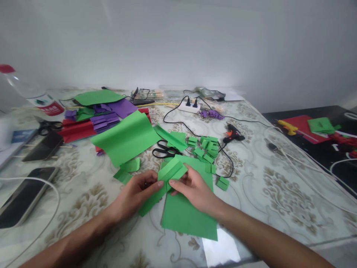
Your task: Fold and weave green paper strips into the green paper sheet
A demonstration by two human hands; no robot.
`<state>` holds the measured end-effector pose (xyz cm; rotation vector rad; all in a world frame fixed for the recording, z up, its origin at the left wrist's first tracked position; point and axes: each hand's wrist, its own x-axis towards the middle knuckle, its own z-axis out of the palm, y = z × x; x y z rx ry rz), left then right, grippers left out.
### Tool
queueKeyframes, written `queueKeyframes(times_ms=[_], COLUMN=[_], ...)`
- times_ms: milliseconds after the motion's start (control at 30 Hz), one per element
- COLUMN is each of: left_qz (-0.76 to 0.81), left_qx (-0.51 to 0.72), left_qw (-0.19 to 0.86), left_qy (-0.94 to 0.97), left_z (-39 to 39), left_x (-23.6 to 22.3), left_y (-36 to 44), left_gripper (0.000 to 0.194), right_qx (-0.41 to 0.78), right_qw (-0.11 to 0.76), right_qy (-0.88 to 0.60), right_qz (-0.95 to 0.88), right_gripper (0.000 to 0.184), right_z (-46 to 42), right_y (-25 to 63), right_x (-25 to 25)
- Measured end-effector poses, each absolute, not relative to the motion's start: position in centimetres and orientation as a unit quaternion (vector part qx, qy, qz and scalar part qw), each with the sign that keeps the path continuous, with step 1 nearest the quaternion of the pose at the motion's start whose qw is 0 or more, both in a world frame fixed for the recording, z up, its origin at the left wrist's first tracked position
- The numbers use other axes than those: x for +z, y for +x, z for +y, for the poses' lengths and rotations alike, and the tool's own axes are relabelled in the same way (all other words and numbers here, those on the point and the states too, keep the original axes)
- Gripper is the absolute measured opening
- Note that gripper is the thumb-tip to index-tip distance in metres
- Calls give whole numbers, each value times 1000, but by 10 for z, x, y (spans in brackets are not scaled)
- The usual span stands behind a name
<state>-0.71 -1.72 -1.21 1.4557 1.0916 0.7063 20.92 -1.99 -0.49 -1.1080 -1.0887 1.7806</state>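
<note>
From the head, there are two phones [25, 199], two pairs of scissors [169, 150] and one bottle [46, 102] on the worktop [251, 186]. The left hand [141, 188] and right hand [196, 188] reach in from both sides, thumbs on top, both pinching one green folded paper [172, 169]. It has straight creases and sits above a flat green sheet [189, 223].

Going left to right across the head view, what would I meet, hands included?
Clear plastic bottle with red cap, person's left hand, person's right hand, black-and-orange glue gun, yellow tool, folded green paper at far right.
</note>
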Motion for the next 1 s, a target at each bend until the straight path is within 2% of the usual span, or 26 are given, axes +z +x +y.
queueKeyframes(times_ms=[100,233,367,500,733,1000], left_qz=[454,430,434,441,442,413], left_qx=[267,221,241,239,228,248], left_qw=[568,594,586,551,533,614], left_qy=[633,642,641,667,685,626], left_z=[-14,-15,-15,-14,-16,-10], left_x=[-13,-14,-9,-6,-8,-3], left_y=[-12,-15,-14,-14,-17,-21], left_gripper=[36,32,22,21,17,19], right_qx=[685,622,542,530,537,622], right_qw=[368,321,311,319,308,275], right_qy=[-438,-450,-486,-465,-431,-449], right_qz=[-450,-554,-612,-634,-657,-580], right_gripper=[52,31,19,8,11,21], right_z=[-15,-11,-9,-8,-10,-8], right_y=[215,221,224,224,224,226], right_x=[0,2,2,3,1,10])
